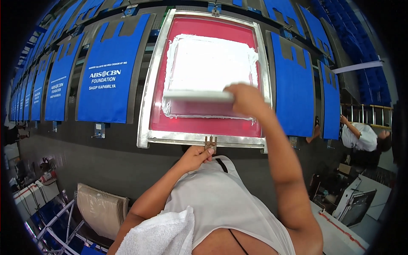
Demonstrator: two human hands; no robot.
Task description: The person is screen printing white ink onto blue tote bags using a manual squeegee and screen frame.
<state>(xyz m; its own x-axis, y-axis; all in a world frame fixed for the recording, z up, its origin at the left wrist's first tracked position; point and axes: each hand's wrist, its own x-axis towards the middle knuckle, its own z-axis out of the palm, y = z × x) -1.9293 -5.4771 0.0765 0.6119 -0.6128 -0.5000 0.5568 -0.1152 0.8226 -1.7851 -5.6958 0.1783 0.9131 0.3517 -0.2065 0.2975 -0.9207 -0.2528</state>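
A screen printing frame (149, 91) with metal edges and a pinkish-red mesh lies in front of me. White ink (210, 63) covers most of the mesh in a thick rectangle. My right hand (247, 101), slightly blurred, grips the right end of a long squeegee (197, 97), which lies across the ink's lower part. Below the squeegee the ink is thin and the red shows through. My left hand (196, 158) is closed on a small metal bracket (211, 143) at the middle of the frame's near edge.
Blue bag-shaped fabric pieces (104, 80) lie on boards to the left, with white print; plain blue ones (293, 85) lie to the right. Another person (361, 136) in a white shirt is at the far right. A wrapped brown stack (102, 208) stands behind at lower left.
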